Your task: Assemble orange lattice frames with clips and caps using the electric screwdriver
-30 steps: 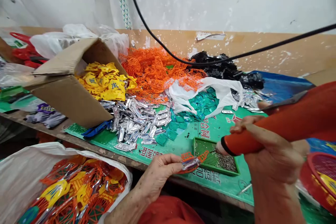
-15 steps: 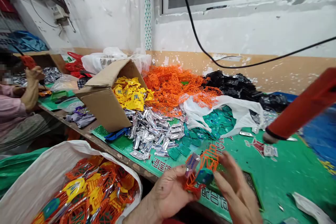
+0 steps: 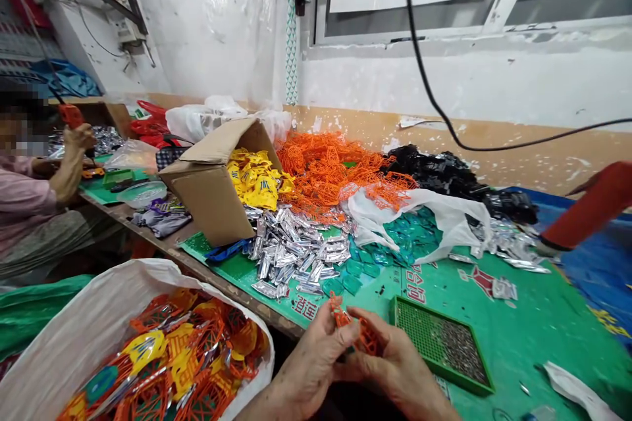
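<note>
An orange lattice plastic frame point(image 3: 364, 335) sits between my two hands near the front edge of the table. My left hand point(image 3: 316, 355) grips its left side, with the thumb across it. On the other side my right hand point(image 3: 388, 362) has its fingers closed round the frame. The fingers cover most of the piece, so its silver and teal parts are hidden. Beyond my hands lie silver strips point(image 3: 291, 250) in a heap and loose teal plastic pieces point(image 3: 353, 276). To the right is a green tray point(image 3: 415, 329) with small screws point(image 3: 459, 348) in it.
A white sack point(image 3: 64, 348) of orange and yellow assemblies stands at the lower left. A cardboard box point(image 3: 207, 197) with yellow pieces point(image 3: 259, 184), orange frames point(image 3: 326, 164) and black parts point(image 3: 434, 164) line the wall. A red tool point(image 3: 592, 210) hangs right. A co-worker point(image 3: 34, 191) sits left.
My right hand has closed in on the orange frame, and both hands now wrap it. The piece has turned, hiding its silver and teal parts. The red tool appears farther right.
</note>
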Tool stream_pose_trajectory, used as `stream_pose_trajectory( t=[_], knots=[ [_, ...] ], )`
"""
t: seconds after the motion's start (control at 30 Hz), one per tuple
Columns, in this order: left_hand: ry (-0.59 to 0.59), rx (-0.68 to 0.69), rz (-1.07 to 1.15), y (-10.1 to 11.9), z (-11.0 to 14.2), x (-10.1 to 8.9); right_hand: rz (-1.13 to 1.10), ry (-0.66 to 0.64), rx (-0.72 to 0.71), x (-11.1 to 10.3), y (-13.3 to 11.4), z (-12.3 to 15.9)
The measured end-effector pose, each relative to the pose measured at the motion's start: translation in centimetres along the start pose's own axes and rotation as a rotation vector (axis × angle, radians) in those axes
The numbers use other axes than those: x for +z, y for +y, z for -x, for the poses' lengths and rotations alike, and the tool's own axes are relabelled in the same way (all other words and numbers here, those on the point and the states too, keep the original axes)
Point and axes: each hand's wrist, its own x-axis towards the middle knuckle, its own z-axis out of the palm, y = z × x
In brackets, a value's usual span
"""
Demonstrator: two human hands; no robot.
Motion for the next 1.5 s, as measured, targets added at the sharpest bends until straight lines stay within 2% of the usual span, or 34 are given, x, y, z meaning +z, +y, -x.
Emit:
stream_pose_trajectory(
  t=[0.07,0.13,0.23,0.27,0.37,0.53,0.63,0.77,0.87,0.97,1.23,1.4,1.5],
  knots=[
    [0.041,0.019,0.018,-0.4,-0.1,-0.7,0.02,-0.13,0.04,0.4,-0.3,-0.1],
    [0.057,0.001,0.059,-0.7,0.0,-1.5,0.055,-0.174,0.053,-0.1,-0.7,-0.6],
    [0.109,-0.04,0.133,-0.7,0.3,-2.6,0.353,-0.084,-0.046,-2.2,-1.0,-3.0],
    [0.129,-0.043,0.154,-0.6,0.4,-2.9,0.517,-0.031,-0.093,-3.0,-1.0,-4.1],
    [0.186,-0.027,0.204,-0.4,0.6,-3.4,0.766,0.055,-0.138,-4.3,-0.9,-8.2],
    [0.207,0.011,0.245,0.2,0.8,-3.5,1.049,0.034,-0.157,-3.2,0.1,-13.4],
    [0.214,0.031,0.246,0.5,1.0,-3.6,1.129,0.02,-0.138,-2.3,1.0,-14.9],
    [0.205,0.039,0.237,0.7,1.1,-4.0,1.091,0.016,-0.127,-2.5,2.0,-15.7],
    [0.205,0.043,0.232,0.6,1.1,-4.3,0.962,0.034,-0.129,-3.1,2.1,-15.5],
    [0.211,0.048,0.215,0.5,1.0,-4.1,0.751,0.042,-0.107,-3.4,1.3,-14.3],
    [0.227,0.039,0.177,0.4,0.3,-2.7,0.178,-0.035,0.014,-2.9,-1.5,-6.9],
    [0.215,0.08,0.127,0.4,-0.1,-1.7,0.047,0.025,0.007,-3.3,-1.7,-3.6],
    [0.209,0.093,0.084,0.3,-0.2,-1.4,0.07,0.046,-0.016,-3.9,-2.2,-2.2]
  ],
)
